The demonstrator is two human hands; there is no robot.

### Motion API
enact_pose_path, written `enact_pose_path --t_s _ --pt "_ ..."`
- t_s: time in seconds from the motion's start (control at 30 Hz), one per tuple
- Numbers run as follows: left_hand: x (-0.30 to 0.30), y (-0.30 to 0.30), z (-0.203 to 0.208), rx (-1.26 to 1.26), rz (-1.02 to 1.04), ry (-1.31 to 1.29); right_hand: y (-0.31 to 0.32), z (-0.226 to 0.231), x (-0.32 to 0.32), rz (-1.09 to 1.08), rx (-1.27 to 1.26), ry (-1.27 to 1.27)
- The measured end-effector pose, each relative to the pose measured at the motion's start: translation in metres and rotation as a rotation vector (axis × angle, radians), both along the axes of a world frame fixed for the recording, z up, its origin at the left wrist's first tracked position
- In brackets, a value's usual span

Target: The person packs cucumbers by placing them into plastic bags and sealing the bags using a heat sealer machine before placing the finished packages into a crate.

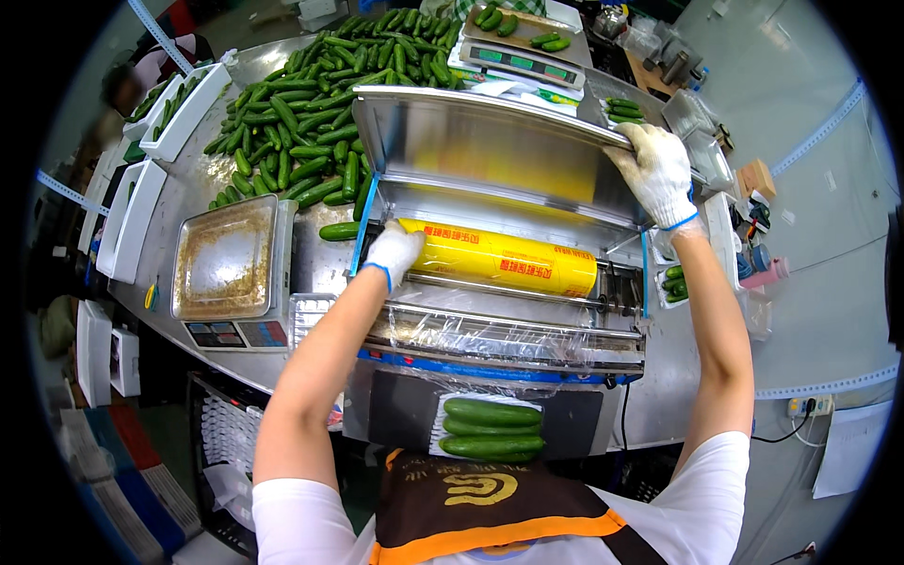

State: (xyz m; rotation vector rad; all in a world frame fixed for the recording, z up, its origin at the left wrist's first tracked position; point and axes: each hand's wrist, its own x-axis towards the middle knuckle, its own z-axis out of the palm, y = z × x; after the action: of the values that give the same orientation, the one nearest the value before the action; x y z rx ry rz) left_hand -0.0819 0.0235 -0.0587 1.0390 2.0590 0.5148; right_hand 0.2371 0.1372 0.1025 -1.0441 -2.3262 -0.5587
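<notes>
A yellow roll of cling film [508, 259] lies crosswise inside a metal wrapping machine [499, 330]. My left hand [394, 252], in a white glove, has its fingers curled around the roll's left end. With my gloved right hand [654, 171] I grip the upper right edge of the machine's raised steel lid [490, 141]. Clear film stretches over the bars at the machine's front. Just below, nearest me, a white tray of cucumbers [492, 428] sits on the dark front plate.
A big heap of cucumbers [320, 113] covers the table's far left. A weighing scale [226, 259] stands left of the machine, another scale [523, 61] behind it. White bins [188, 111] line the left edge. Clear plastic trays [704, 155] are stacked at the right.
</notes>
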Motion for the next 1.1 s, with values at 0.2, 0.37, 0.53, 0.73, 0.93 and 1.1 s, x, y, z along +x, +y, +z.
enact_pose_path --t_s 0.2,0.37,0.53,0.73,0.93,1.1 --pt "0.003 0.013 0.007 -0.096 -0.171 0.167 0.006 -0.001 0.006 -0.017 0.006 -0.024" --pt "0.006 0.011 0.010 -0.102 -0.111 0.201 0.017 -0.005 0.004 -0.012 0.026 -0.018" --pt "-0.005 0.027 -0.009 -0.099 -0.181 0.143 0.021 0.000 0.003 -0.033 -0.025 -0.026" --pt "0.005 0.025 -0.016 -0.087 -0.167 0.213 0.026 -0.007 0.005 -0.033 0.003 0.018" --pt "0.005 0.035 -0.011 -0.138 -0.240 0.229 0.015 -0.001 0.011 -0.029 -0.085 -0.018" --pt "-0.031 0.030 -0.029 0.053 -0.720 0.385 0.004 -0.001 0.012 -0.005 -0.030 -0.057"
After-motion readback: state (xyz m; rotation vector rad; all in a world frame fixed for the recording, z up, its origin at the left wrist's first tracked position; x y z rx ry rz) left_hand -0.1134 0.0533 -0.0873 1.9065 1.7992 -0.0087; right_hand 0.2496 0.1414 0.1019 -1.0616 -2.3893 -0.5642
